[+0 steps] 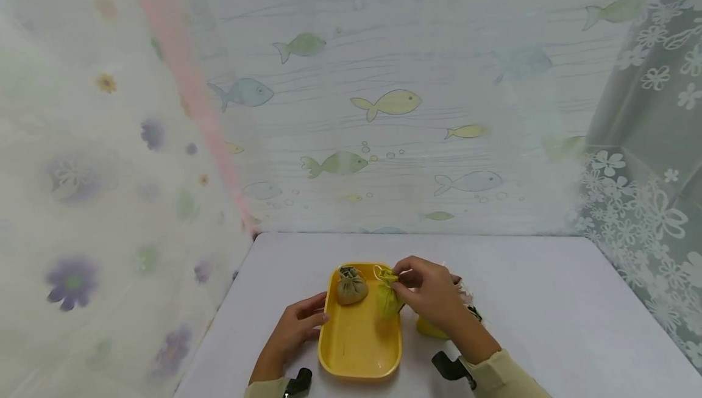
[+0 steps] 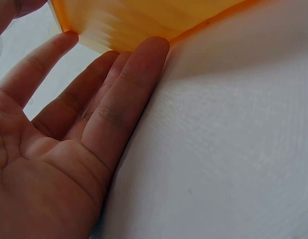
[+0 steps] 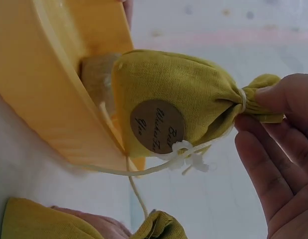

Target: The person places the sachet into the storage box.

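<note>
My right hand (image 1: 430,291) pinches the gathered neck of a yellow-green drawstring pouch (image 1: 389,302) between thumb and fingers, over the right side of a yellow tray (image 1: 359,349). In the right wrist view the pouch (image 3: 178,94) shows a round brown label with handwriting, a white cord and a small white flower-shaped piece. An olive-grey pouch (image 1: 351,288) sits in the tray's far left corner. At the tray's left side, my left hand (image 1: 296,328) touches the outer wall with its fingertips, the fingers mostly straight in the left wrist view (image 2: 109,109).
Right of the tray, partly hidden behind my right hand and forearm, lie a yellow pouch (image 1: 430,328) and a pinkish pouch (image 1: 465,293). All stand on a white-covered table (image 1: 548,300). Fish-print curtain (image 1: 384,142) hangs behind, with floral curtains at both sides.
</note>
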{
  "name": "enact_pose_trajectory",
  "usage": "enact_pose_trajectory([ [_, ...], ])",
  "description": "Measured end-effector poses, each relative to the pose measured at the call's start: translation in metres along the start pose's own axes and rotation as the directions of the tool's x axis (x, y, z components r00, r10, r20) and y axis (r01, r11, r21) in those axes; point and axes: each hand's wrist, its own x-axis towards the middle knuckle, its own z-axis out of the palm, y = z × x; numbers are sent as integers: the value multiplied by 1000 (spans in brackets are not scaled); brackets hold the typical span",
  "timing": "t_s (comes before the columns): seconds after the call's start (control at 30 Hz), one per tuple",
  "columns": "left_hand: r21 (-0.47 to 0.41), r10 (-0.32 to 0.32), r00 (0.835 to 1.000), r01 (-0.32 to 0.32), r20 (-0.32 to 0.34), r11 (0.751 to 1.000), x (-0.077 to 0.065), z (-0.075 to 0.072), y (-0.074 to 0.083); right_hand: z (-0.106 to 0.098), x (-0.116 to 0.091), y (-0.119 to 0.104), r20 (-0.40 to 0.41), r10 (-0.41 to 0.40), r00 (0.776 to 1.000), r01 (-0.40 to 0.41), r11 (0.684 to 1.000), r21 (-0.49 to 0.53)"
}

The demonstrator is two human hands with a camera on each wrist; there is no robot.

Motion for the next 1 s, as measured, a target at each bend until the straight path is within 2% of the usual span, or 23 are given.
enact_pose_trajectory([
  [0.17, 1, -2, 1000, 2, -8, 1000, -1, 0, 1, 6, 3, 1, 2, -7, 1000, 7, 1000, -7],
  [0.63, -10, -3, 1000, 3, -1, 1000, -1, 0, 1, 21, 13, 15, 25, 72, 997, -71, 997, -21],
  [1.0, -16, 2, 1000, -2, 10, 1000, 1, -2, 0, 30, 20, 22, 71, 184, 980, -179, 981, -72],
])
